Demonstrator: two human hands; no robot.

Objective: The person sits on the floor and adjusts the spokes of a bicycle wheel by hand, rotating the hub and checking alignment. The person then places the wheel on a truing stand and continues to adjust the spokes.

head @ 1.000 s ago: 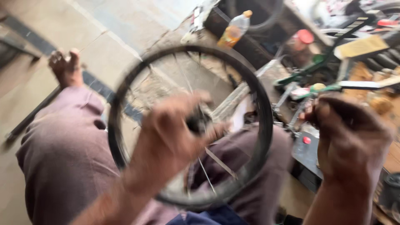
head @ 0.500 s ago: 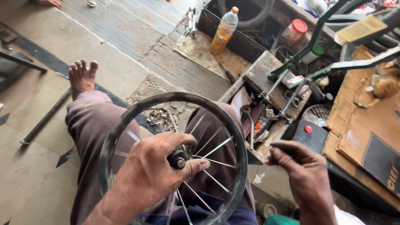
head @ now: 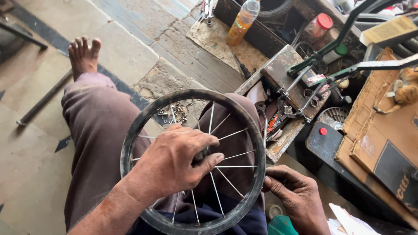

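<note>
A small black bicycle wheel rim with thin silver spokes rests over my lap. My left hand lies across its middle, fingers closed around the hub. My right hand is at the rim's right edge, fingertips pinched together against it, likely on a spoke end; what they hold is too small to tell. My legs in brown trousers stretch to the left, with a bare foot on the stone floor.
Small nuts and bits of metal lie on the floor behind the wheel. A wooden toolbox with green bicycle frame parts stands to the right. An orange drink bottle, a red-lidded jar and cardboard lie beyond.
My right hand has come down from the toolbox area to the rim's right edge. The wheel has settled lower on my lap, with my left hand still on the hub.
</note>
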